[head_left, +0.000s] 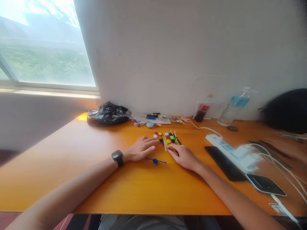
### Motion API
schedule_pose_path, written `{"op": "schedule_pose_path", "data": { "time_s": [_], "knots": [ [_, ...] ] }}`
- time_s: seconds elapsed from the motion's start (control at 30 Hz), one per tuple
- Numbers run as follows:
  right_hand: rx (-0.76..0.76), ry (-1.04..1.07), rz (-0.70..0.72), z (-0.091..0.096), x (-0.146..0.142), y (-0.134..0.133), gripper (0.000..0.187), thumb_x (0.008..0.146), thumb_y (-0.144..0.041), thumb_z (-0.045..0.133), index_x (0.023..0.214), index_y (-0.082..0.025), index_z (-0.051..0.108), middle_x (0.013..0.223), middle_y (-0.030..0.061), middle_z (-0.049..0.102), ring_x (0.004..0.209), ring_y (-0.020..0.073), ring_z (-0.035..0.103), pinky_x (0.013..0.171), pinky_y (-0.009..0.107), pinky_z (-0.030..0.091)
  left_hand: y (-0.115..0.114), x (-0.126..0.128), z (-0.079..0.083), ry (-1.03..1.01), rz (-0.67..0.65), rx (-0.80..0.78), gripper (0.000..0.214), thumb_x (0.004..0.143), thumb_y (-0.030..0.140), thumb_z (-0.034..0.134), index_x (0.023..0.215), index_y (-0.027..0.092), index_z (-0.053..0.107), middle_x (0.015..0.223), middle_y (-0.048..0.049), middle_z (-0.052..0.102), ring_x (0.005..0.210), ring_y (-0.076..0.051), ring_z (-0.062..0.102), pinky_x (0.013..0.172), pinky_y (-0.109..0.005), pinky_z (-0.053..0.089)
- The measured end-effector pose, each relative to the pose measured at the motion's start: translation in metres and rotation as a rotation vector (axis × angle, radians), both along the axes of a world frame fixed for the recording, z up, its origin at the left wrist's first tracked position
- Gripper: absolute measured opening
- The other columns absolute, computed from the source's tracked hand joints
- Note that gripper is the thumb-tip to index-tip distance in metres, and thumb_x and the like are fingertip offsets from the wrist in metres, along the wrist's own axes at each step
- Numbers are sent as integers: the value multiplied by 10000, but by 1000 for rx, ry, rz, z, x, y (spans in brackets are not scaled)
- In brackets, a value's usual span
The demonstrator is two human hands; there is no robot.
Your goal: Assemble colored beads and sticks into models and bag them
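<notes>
My left hand (141, 149), a dark watch on its wrist, lies over the table with fingers stretched out. Its fingertips reach small round coloured discs (160, 134) in red, yellow, white and black. My right hand (181, 156) has thumb and forefinger closed together beside thin coloured sticks (165, 141); what lies between the fingertips, if anything, is too small to tell. More discs, among them a green one (172, 137), are grouped beyond the right hand. Between and nearer than both hands is a blue disc (155, 161) with blue rods sticking out on either side.
A black plastic bag (107, 113), small packets (177, 119) and a round tin (150, 125) line the wall. To the right are a water bottle (231, 108), a white power strip (230, 151) with cables, a black tablet-like slab (224, 163) and a phone (265, 184). Another person's blurred hand (279, 145) shows far right.
</notes>
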State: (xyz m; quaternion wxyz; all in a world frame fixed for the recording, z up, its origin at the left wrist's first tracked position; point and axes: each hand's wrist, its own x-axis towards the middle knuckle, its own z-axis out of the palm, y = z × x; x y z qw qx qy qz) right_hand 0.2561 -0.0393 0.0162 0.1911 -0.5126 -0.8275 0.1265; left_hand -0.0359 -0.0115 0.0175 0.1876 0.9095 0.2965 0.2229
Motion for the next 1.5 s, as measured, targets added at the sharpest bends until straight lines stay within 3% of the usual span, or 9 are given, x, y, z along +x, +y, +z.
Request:
{"op": "schedule_pose_path", "data": {
  "time_s": [0.1, 0.27, 0.4, 0.6, 0.8, 0.97, 1.17, 1.33, 1.5],
  "knots": [
    [4, 12, -18, -1, 2, 0, 258, 999, -402, 522, 1053, -241, 716, 655, -14, 593, 599, 169, 552, 591, 279, 347, 0, 0, -1, -27, 10, 12, 542, 1109, 532, 250, 1553, 342, 496, 1581, -45, 517, 1324, -299, 493, 1166, -488, 363],
    [-2, -7, -2, -1, 3, -1, 377, 1004, -402, 513, 1297, -254, 698, 684, -1, 618, 612, 176, 557, 594, 281, 346, 1, -1, -5, -85, 69, 20, 572, 1122, 489, 194, 1506, 254, 547, 1448, -103, 596, 1253, -274, 526, 1153, -466, 396],
    [14, -1, 13, 0, 3, -1, 343, 1006, -409, 502, 1170, -239, 750, 694, 9, 631, 616, 175, 559, 598, 286, 358, 5, 0, -11, -97, 101, 63, 539, 1124, 462, 229, 1442, 231, 598, 1436, -112, 601, 1261, -275, 525, 1160, -469, 398],
    [-17, -8, -9, -1, 3, 0, 435, 1002, -391, 503, 1379, -261, 675, 725, 15, 650, 629, 179, 576, 598, 280, 364, 16, 0, -22, -82, 126, 145, 399, 1100, 380, 353, 1287, 211, 663, 1200, -127, 703, 1058, -272, 611, 989, -445, 485],
    [-11, 6, 12, 0, 3, -1, 313, 1007, -390, 505, 1191, -267, 726, 705, 1, 625, 626, 175, 560, 601, 279, 353, 20, 0, -29, -119, 144, 141, 291, 1068, 405, 472, 1136, 230, 695, 1041, -91, 741, 951, -251, 638, 898, -413, 497],
    [-21, 35, -1, -3, 5, 0, 252, 1000, -393, 519, 1117, -258, 696, 680, -17, 596, 610, 170, 542, 596, 277, 343, 19, 1, -29, -124, 156, 155, 308, 1059, 446, 511, 1191, 229, 687, 1024, -88, 739, 944, -248, 643, 889, -402, 499],
    [-17, 29, -8, -2, 4, 0, 215, 996, -393, 524, 1016, -250, 684, 700, -11, 612, 614, 171, 535, 596, 281, 342, 17, 2, -25, -136, 135, 132, 287, 1050, 440, 523, 1011, 217, 700, 969, -83, 727, 911, -232, 641, 873, -391, 508],
    [-34, 56, 14, -1, 4, 0, 201, 1003, -370, 516, 919, -234, 637, 715, -9, 617, 637, 169, 541, 612, 276, 361, 13, 1, -26, -179, 166, 40, 168, 993, 377, 605, 1013, 218, 657, 956, -52, 710, 869, -202, 640, 786, -334, 518],
    [-1, 84, 73, -3, 6, 1, 183, 1022, -335, 500, 930, -227, 616, 850, 14, 659, 747, 178, 584, 699, 288, 407, 11, 1, -24, -212, 124, 8, 157, 999, 328, 577, 1043, 210, 671, 951, -49, 711, 826, -179, 645, 755, -298, 524]
  ]
}}
